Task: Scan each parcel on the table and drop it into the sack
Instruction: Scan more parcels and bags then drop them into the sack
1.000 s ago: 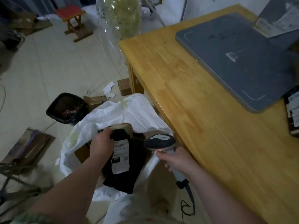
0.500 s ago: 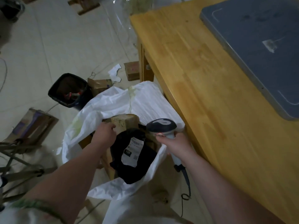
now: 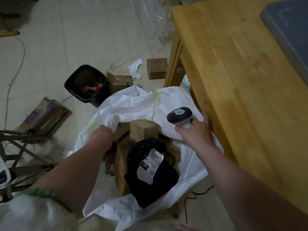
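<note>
Black parcel [image 3: 150, 169] lies label-up in the sack [image 3: 141, 104], lower centre, w/ left grip [image 3: 101, 135] apparently pinching the sack's rim & right grip [image 3: 195, 134] wrapped round the scanner [image 3: 180, 115] by the desk [image 3: 233, 80] edge, so a slipped rim could fold the mouth shut.

Dim room, soft grey light, weak shadows, white sack [image 3: 133, 104] the brightest spot, faint shine on the wooden table [image 3: 241, 97], near sleeve [image 3: 33, 214] blurry, edges bent by the wide lens

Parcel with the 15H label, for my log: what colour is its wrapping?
The parcel is black, seen best in the head view.
</note>
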A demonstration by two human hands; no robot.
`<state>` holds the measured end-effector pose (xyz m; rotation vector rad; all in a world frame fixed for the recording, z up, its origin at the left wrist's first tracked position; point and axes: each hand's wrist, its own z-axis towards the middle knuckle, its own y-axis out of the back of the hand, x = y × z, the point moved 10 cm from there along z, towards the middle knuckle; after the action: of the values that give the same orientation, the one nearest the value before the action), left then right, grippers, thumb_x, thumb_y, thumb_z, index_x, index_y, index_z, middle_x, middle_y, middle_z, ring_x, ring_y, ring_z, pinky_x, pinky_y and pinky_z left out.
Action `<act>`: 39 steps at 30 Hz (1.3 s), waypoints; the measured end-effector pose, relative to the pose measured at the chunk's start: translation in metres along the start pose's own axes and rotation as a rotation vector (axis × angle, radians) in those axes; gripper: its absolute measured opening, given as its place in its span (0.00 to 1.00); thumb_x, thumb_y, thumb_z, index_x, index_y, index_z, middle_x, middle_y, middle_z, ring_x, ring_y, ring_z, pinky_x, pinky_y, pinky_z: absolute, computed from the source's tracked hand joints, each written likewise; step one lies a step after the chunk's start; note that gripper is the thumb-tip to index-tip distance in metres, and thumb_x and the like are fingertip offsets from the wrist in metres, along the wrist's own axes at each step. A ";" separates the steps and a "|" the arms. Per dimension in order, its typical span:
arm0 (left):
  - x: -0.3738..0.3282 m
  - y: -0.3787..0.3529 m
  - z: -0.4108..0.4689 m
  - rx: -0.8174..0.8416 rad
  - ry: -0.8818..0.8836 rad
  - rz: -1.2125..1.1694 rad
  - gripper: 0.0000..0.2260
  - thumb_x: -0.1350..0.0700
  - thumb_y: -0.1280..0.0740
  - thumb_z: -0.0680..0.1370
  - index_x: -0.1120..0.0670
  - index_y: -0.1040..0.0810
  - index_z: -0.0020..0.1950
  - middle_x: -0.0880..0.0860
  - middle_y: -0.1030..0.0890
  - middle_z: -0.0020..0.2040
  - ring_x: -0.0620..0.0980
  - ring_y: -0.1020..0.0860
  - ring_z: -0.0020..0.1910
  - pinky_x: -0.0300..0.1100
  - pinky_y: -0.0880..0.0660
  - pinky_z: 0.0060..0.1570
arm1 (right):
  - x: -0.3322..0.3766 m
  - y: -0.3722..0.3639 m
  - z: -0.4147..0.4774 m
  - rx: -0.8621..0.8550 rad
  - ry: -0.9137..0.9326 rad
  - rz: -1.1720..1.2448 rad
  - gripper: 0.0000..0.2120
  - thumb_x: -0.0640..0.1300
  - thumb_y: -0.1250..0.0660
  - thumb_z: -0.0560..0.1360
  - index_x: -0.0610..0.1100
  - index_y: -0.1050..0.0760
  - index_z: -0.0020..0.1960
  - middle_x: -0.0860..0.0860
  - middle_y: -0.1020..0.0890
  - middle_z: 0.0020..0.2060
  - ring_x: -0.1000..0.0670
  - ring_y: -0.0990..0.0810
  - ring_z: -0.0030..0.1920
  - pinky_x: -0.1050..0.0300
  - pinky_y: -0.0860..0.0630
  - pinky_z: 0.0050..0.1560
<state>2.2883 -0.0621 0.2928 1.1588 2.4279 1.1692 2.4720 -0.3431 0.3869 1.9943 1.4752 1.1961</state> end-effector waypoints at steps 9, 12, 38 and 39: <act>0.037 0.132 -0.030 -0.521 0.043 -0.342 0.13 0.67 0.36 0.75 0.66 0.28 0.60 0.63 0.31 0.63 0.63 0.26 0.52 0.47 0.33 0.43 | 0.006 -0.006 0.001 0.121 -0.088 0.161 0.14 0.53 0.28 0.71 0.43 0.23 0.45 0.47 0.20 0.42 0.47 0.21 0.41 0.58 0.29 0.36; 0.061 0.160 -0.033 -0.597 0.032 -0.340 0.17 0.68 0.35 0.73 0.65 0.27 0.62 0.63 0.30 0.63 0.66 0.26 0.55 0.55 0.28 0.49 | 0.029 0.024 -0.009 0.024 -0.038 0.333 0.15 0.53 0.28 0.72 0.41 0.25 0.45 0.49 0.22 0.38 0.50 0.23 0.37 0.59 0.32 0.33; 0.051 0.194 -0.068 -0.438 -0.039 0.113 0.14 0.62 0.37 0.77 0.58 0.24 0.62 0.59 0.31 0.63 0.60 0.26 0.55 0.50 0.25 0.52 | 0.042 0.103 -0.116 0.036 0.035 0.693 0.09 0.49 0.26 0.71 0.46 0.20 0.47 0.50 0.17 0.42 0.50 0.19 0.40 0.52 0.21 0.44; 0.050 0.211 -0.073 -0.477 -0.024 0.118 0.12 0.63 0.39 0.79 0.61 0.25 0.61 0.61 0.28 0.60 0.61 0.26 0.55 0.52 0.26 0.52 | 0.041 0.105 -0.119 0.041 0.041 0.728 0.08 0.48 0.26 0.71 0.46 0.20 0.48 0.50 0.17 0.42 0.50 0.19 0.40 0.51 0.21 0.45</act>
<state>2.3393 0.0124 0.5031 1.1571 1.9231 1.6393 2.4404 -0.3657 0.5466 2.6525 0.7844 1.4740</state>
